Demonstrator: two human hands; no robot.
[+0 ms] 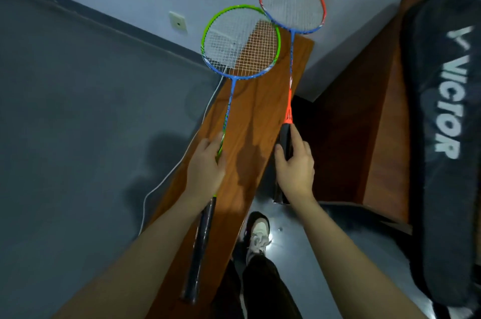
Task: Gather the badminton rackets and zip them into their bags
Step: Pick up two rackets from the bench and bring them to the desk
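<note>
While left hand (205,170) fingers grip green racket (240,43), right hand (295,166) fingers clasp orange racket (292,2) handle.

I see a long wooden bench (256,121) running away from me toward a pale wall, where a wall socket (178,22) sits low down. A white cable (166,175) trails over the grey floor (78,110) along the bench's left edge. Near the bottom, a light sneaker (257,234) shows above dark trousers (263,290).
</note>
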